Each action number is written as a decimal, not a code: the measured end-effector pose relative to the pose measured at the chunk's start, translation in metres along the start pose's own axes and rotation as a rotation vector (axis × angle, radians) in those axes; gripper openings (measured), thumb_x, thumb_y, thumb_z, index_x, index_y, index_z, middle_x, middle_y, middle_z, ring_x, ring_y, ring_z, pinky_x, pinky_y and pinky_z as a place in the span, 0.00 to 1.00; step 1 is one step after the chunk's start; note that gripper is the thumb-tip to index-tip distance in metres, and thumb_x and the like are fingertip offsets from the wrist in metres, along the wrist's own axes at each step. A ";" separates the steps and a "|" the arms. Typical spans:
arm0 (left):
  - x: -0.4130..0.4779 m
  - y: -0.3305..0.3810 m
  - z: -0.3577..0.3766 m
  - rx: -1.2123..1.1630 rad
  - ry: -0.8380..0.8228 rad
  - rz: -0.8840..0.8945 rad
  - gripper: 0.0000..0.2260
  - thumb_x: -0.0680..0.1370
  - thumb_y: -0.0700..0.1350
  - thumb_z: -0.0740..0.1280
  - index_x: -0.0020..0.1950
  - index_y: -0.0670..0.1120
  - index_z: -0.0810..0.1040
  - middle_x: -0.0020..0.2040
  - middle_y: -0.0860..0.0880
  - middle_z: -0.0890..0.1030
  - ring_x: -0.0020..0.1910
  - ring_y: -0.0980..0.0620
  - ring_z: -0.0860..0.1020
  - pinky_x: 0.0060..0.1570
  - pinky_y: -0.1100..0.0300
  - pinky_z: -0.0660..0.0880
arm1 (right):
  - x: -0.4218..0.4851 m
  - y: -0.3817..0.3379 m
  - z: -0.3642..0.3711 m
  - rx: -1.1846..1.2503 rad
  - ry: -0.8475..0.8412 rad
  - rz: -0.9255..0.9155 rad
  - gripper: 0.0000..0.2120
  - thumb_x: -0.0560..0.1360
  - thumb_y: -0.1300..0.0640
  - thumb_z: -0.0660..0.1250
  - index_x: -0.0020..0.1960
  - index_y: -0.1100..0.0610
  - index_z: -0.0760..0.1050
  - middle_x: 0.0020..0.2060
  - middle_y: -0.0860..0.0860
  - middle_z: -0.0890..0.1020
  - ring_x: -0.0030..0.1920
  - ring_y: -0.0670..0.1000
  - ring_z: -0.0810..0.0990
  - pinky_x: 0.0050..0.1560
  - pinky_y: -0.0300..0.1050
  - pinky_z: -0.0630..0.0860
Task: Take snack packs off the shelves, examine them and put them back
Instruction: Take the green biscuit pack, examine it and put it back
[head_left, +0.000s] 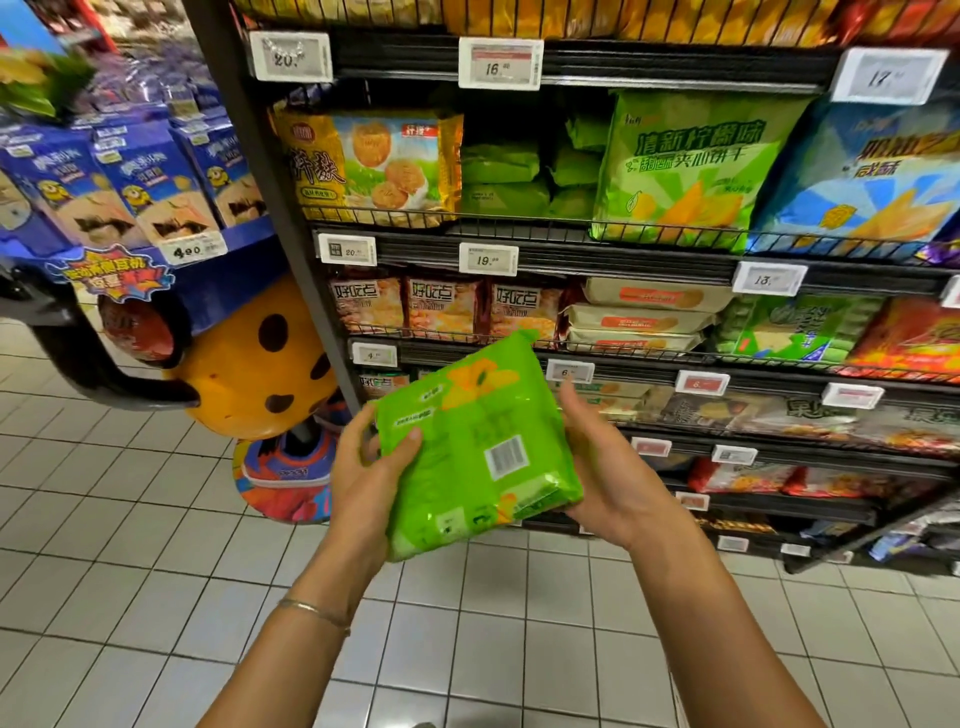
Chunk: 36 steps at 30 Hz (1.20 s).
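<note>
A bright green snack pack is held in front of the shelves at waist height, its back with a barcode facing me. My left hand grips its left edge, thumb on top. My right hand cups its right side from beneath, fingers behind the pack. On the shelf above, matching green packs lie stacked beside a larger green pack.
The metal shelf unit carries price tags and rows of biscuit packs on several levels. To the left stands a blue display of boxed snacks over an orange spotted figure. White floor tiles lie below.
</note>
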<state>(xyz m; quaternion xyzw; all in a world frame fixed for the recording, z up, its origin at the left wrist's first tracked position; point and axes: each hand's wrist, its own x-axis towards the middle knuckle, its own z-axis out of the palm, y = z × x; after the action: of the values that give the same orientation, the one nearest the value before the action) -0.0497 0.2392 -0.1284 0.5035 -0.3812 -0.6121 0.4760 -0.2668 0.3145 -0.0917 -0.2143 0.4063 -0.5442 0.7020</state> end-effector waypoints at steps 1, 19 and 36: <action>0.003 0.003 -0.006 -0.078 0.000 -0.052 0.19 0.78 0.40 0.75 0.67 0.53 0.78 0.55 0.51 0.87 0.52 0.50 0.87 0.45 0.52 0.85 | 0.000 0.001 -0.003 0.005 0.009 -0.025 0.22 0.78 0.44 0.66 0.66 0.55 0.81 0.62 0.58 0.84 0.60 0.59 0.85 0.54 0.57 0.84; -0.007 0.025 -0.017 0.177 -0.428 -0.026 0.29 0.67 0.40 0.80 0.67 0.44 0.79 0.60 0.44 0.86 0.60 0.42 0.85 0.60 0.46 0.82 | -0.001 0.017 -0.047 -0.417 0.087 -0.218 0.22 0.71 0.58 0.78 0.64 0.50 0.81 0.61 0.55 0.85 0.61 0.57 0.84 0.54 0.47 0.83; -0.005 0.026 -0.019 0.242 -0.436 0.095 0.34 0.63 0.49 0.82 0.68 0.47 0.78 0.61 0.47 0.86 0.60 0.46 0.85 0.54 0.55 0.83 | -0.003 0.013 -0.047 -0.622 0.127 -0.367 0.30 0.64 0.52 0.82 0.65 0.45 0.79 0.60 0.47 0.86 0.61 0.50 0.84 0.63 0.51 0.81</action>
<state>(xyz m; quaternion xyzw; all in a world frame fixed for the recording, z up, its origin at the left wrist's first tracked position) -0.0257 0.2377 -0.1062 0.3945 -0.5684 -0.6331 0.3471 -0.2978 0.3277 -0.1276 -0.4528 0.5499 -0.5238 0.4672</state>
